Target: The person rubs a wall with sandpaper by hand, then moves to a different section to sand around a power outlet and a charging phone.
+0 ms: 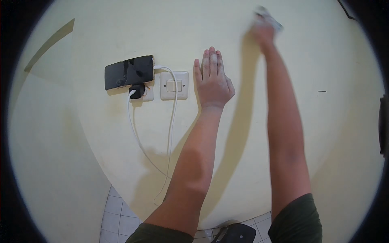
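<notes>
My left hand [213, 83] lies flat against the pale yellow wall [219, 24], fingers stretched upward, just right of a white light switch [180, 94]. Higher up and to the right, my right hand [264, 33] is blurred by motion. It grips a crumpled light-coloured cloth [268, 17] against the wall; the cloth is smeared too, so its details do not show.
A black-screened phone [129, 72] rests on a black charger [137, 91] plugged into a wall socket. Its white cable [173, 117] loops down beside my left forearm. Below are floor tiles [113, 212] and a black bag [239, 234]. A dark object [382, 125] juts in at the right edge.
</notes>
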The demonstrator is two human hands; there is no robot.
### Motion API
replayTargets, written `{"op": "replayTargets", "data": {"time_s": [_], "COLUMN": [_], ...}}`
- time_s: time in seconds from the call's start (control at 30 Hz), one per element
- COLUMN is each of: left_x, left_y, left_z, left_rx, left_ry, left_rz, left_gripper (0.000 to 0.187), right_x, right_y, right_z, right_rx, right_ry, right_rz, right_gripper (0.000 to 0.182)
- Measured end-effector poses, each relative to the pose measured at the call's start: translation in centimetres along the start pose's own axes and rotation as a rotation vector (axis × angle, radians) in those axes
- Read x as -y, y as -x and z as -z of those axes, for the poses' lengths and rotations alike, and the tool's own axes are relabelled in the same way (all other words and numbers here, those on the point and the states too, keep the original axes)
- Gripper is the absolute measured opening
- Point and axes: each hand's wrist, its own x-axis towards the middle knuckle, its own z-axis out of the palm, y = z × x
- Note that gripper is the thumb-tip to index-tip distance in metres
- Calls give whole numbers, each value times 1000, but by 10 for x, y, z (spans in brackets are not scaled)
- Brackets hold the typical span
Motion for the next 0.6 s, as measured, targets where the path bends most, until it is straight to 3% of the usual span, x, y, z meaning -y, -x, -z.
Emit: {"op": "replayTargets", "data": {"time_s": [0.07,0.13,0.17,0.2,0.3,0.37,0.4,0.5,0.57,0.6], "left_x": [2,4,4,3,5,6,4,2,1,0], "left_y": [0,1,1,2,2,2,0,0,0,-1], "left_z": [-1,-5,-5,-3,1,2,3,0,0,0], "left_rx": [-3,-39,-16,7,74,116,8,-24,-14,-16], "left_ry": [3,38,33,26,5,-7,6,21,-9,-19], "left_rz": [-21,-46,-44,-41,-37,-38,-41,-29,-22,-18], "left_gripper": [64,63,63,63,62,62,64,67,68,68], "right_x": [80,184,212,225,209,165,133,3,-31,-32], "right_y": [10,41,55,68,71,52,49,26,40,41], "right_z": [-22,-13,-5,1,15,26,28,3,23,23], "right_rx": [-77,-354,-208,-88,-26,-35,-205,-198,-197,-169], "right_ry": [1,88,-62,-307,-504,-103,-141,-376,-395,-251], "right_rz": [280,389,447,515,601,704,722,400,-21,-37], "right_gripper": [45,44,61,60,57,48,39,39,50,51]}}
